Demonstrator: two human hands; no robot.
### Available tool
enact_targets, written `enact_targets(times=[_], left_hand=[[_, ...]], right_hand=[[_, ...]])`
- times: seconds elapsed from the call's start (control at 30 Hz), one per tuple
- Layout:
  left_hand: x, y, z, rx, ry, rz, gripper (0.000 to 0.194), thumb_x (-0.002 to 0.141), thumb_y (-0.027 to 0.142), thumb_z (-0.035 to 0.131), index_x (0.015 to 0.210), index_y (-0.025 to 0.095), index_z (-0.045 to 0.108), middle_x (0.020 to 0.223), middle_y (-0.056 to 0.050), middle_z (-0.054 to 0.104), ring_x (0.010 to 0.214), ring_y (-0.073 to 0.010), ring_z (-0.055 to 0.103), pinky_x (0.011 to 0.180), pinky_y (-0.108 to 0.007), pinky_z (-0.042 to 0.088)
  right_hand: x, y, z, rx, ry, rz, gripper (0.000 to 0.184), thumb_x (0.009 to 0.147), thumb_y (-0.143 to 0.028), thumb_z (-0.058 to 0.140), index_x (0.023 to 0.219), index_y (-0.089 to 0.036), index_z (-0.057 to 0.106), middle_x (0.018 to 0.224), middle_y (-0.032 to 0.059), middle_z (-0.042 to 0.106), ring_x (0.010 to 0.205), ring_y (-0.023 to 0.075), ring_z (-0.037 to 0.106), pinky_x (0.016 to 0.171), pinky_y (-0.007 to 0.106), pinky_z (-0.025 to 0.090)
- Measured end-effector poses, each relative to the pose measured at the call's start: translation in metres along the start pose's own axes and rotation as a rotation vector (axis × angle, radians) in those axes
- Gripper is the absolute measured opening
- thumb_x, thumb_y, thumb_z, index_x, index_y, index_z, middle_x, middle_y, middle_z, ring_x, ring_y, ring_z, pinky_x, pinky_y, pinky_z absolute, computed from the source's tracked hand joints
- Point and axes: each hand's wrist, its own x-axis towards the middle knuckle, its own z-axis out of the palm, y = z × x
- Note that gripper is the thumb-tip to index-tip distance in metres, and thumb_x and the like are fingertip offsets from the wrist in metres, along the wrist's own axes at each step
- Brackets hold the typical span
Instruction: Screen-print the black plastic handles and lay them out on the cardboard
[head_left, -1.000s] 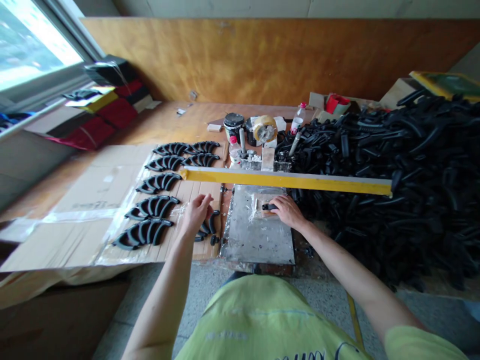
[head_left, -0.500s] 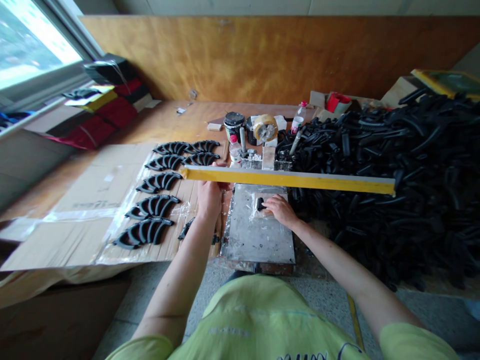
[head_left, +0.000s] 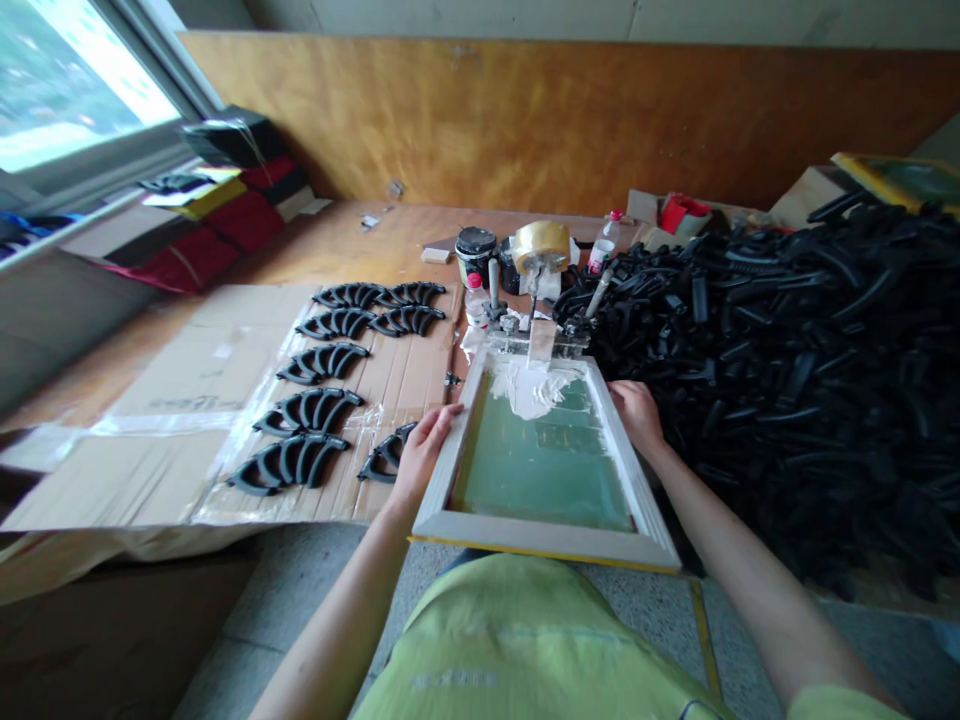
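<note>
Framed screen (head_left: 547, 465) lay between both hands, long axis seemingly running from green shirt (head_left: 555, 640) toward clamp (head_left: 571, 345) at far end. Left hand (head_left: 426, 452) gripped left rail (head_left: 448, 460), slightly nearer shirt; right hand (head_left: 640, 415) met right rail (head_left: 628, 455), fingertips hidden, no telling whether clamped. Outward: black handles (head_left: 309, 412) left, dark heap (head_left: 780, 400) right.

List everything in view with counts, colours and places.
framed screen: one, grey-green, between hands
paste: one patch, white, on screen
handles: two, grey, beyond screen
roll: one, yellowish, beyond screen
bottles: two, clear, beyond screen
tubs: two, black, beyond screen
curved parts: many, black, on cardboard
cardboard: uncounted, tan, left
heaped parts: uncounted, black, right
second frame: one, yellow, far right
stacked bundles: several, multicoloured, by window
window: one, bright, upper left
wooden board: one, orange, back
left hand: one, bare, screen's left
right hand: one, bare, screen's right
</note>
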Motion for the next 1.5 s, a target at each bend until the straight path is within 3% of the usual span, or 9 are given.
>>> enact_targets(times=[0.13, 0.3, 0.4, 0.67, 0.9, 1.03, 1.17, 1.3, 1.5], left_hand=[[0.000, -0.056, -0.002, -0.032, -0.066, -0.121, 0.070, 0.076, 0.053, 0.065, 0.136, 0.020, 0.049, 0.080, -0.001, 0.067, 0.064, -0.0147, 0.060, 0.057, -0.024, 0.046], [0.012, -0.091, 0.001, 0.010, -0.052, -0.157, 0.073, 0.077, 0.050, 0.065, 0.142, 0.023, 0.044, 0.079, -0.001, 0.066, 0.062, -0.0139, 0.059, 0.054, -0.022, 0.045], [0.015, -0.096, -0.001, 0.045, -0.051, -0.164, 0.069, 0.078, 0.050, 0.063, 0.139, 0.023, 0.047, 0.081, -0.001, 0.066, 0.066, -0.0146, 0.060, 0.056, -0.022, 0.045], [0.016, -0.102, -0.002, 0.052, -0.040, -0.152, 0.069, 0.079, 0.052, 0.063, 0.138, 0.021, 0.048, 0.085, -0.002, 0.067, 0.070, -0.0145, 0.060, 0.060, -0.022, 0.046], [0.014, -0.097, -0.001, -0.016, -0.066, -0.188, 0.072, 0.078, 0.052, 0.064, 0.140, 0.021, 0.044, 0.082, -0.002, 0.068, 0.061, -0.0132, 0.060, 0.052, -0.021, 0.043], [0.011, -0.083, -0.001, -0.049, -0.074, -0.193, 0.072, 0.076, 0.051, 0.066, 0.138, 0.021, 0.046, 0.078, -0.002, 0.068, 0.059, -0.0135, 0.060, 0.051, -0.022, 0.044], [0.005, -0.048, -0.005, -0.096, -0.084, -0.191, 0.076, 0.072, 0.051, 0.070, 0.138, 0.020, 0.047, 0.079, -0.002, 0.069, 0.061, -0.0147, 0.061, 0.052, -0.022, 0.045], [0.006, -0.001, -0.005, -0.089, -0.074, -0.082, 0.055, 0.080, 0.061, 0.057, 0.111, 0.018, 0.068, 0.077, -0.003, 0.067, 0.057, -0.0122, 0.056, 0.047, -0.021, 0.041], [0.043, 0.054, 0.019, -0.291, -0.041, 0.157, 0.052, 0.084, 0.063, 0.047, 0.110, 0.021, 0.062, 0.090, -0.005, 0.069, 0.076, -0.0154, 0.065, 0.061, -0.024, 0.051]], right_hand=[[0.046, -0.026, -0.006, 0.058, 0.103, -0.090, 0.039, 0.088, -0.025, 0.055, 0.126, -0.019, 0.059, 0.127, 0.0140, 0.055, 0.115, 0.0292, 0.052, 0.100, 0.047, 0.043], [0.082, -0.090, 0.031, -0.055, -0.202, -0.268, 0.033, 0.081, -0.017, 0.065, 0.114, -0.014, 0.060, 0.111, 0.0153, 0.060, 0.109, 0.0299, 0.052, 0.095, 0.042, 0.043], [0.066, -0.099, 0.043, -0.148, -0.339, -0.306, 0.010, 0.084, -0.014, 0.058, 0.092, -0.014, 0.063, 0.091, 0.0128, 0.063, 0.094, 0.0271, 0.055, 0.085, 0.038, 0.044], [0.025, -0.095, 0.009, -0.040, -0.528, -0.662, 0.013, 0.080, -0.010, 0.054, 0.082, -0.019, 0.063, 0.083, 0.0055, 0.064, 0.085, 0.0211, 0.056, 0.069, 0.030, 0.040], [0.009, -0.089, 0.024, 0.009, -0.364, -0.633, 0.024, 0.082, -0.005, 0.048, 0.093, -0.018, 0.065, 0.091, 0.0071, 0.066, 0.094, 0.0224, 0.056, 0.078, 0.031, 0.043], [0.019, -0.090, 0.022, 0.082, -0.366, -0.570, 0.016, 0.086, -0.018, 0.057, 0.098, -0.021, 0.067, 0.093, 0.0050, 0.068, 0.091, 0.0209, 0.059, 0.079, 0.030, 0.045], [0.076, -0.101, 0.018, 0.066, -0.244, -0.351, 0.049, 0.082, -0.027, 0.068, 0.129, -0.027, 0.057, 0.105, 0.0041, 0.068, 0.092, 0.0222, 0.061, 0.082, 0.032, 0.046], [0.114, -0.073, 0.000, 0.085, -0.104, -0.188, 0.050, 0.084, -0.034, 0.063, 0.132, -0.025, 0.055, 0.100, 0.0049, 0.068, 0.085, 0.0215, 0.062, 0.081, 0.033, 0.048], [0.064, 0.001, 0.000, 0.089, 0.051, 0.253, 0.028, 0.088, -0.034, 0.049, 0.105, -0.017, 0.063, 0.082, 0.0071, 0.069, 0.075, 0.0214, 0.063, 0.075, 0.036, 0.050]])
